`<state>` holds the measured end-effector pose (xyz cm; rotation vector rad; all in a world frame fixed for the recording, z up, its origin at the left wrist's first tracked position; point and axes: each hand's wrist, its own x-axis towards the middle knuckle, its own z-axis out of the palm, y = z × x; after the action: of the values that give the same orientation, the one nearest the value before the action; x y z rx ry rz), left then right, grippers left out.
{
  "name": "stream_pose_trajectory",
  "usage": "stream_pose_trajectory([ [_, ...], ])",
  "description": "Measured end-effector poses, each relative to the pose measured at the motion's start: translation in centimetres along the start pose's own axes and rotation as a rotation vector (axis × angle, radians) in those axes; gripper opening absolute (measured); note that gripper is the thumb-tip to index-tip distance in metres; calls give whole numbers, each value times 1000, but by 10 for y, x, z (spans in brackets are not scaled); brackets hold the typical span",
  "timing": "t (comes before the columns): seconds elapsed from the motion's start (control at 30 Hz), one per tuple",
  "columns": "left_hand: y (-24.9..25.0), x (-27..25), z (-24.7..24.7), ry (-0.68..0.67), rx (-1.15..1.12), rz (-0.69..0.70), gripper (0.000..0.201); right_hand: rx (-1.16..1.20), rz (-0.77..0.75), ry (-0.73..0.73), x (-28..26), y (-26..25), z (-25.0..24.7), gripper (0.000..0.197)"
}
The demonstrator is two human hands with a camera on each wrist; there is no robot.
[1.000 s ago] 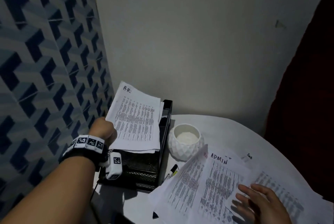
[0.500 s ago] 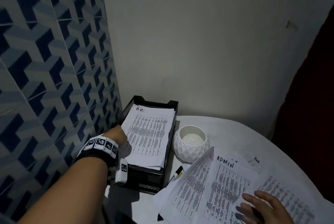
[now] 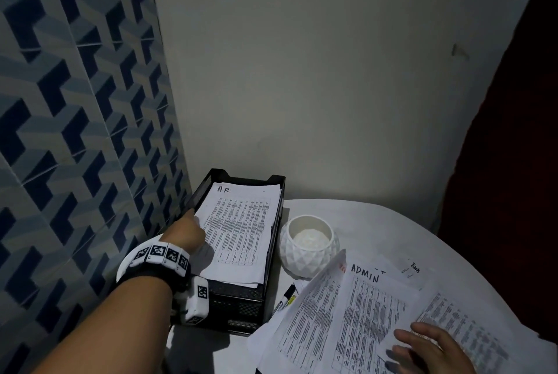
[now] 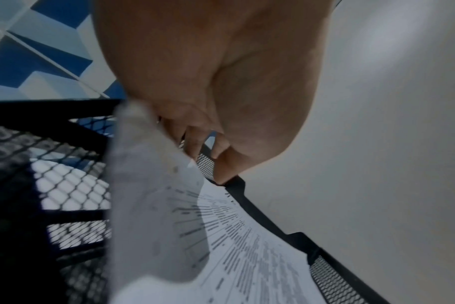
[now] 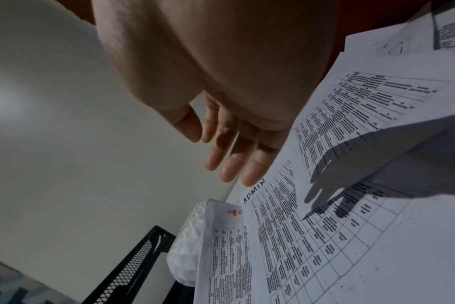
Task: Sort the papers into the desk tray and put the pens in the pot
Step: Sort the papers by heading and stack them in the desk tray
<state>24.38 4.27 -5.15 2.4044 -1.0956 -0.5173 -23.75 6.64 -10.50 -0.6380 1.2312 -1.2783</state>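
Observation:
A stack of printed papers headed "H.R." lies in the black mesh desk tray. My left hand is at the stack's left edge. In the left wrist view that edge curls up against the palm, and the fingers of my left hand are curled behind it by the tray rim. My right hand is flat, fingers straight, just over the loose sheets headed "ADMIN". A white faceted pot stands right of the tray. A black marker pokes out from under the loose sheets.
The white round table sits in a corner: a blue patterned tiled wall on the left, a plain wall behind. A dark red curtain hangs at the right. More sheets spread to the table's right edge.
My left hand has lowered the H.R. stack from above the tray down flat into it. My right hand has stayed over the loose sheets.

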Motion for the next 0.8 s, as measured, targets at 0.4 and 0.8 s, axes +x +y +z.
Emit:
stream_pose_trajectory([
  [0.4,98,-98,-21,53,-269,333,22,-433,173,170,16,1,-40,7],
  [0.8,125,-162,74,-290,-185,431,5,-464,299,715,43,9,-111,81],
])
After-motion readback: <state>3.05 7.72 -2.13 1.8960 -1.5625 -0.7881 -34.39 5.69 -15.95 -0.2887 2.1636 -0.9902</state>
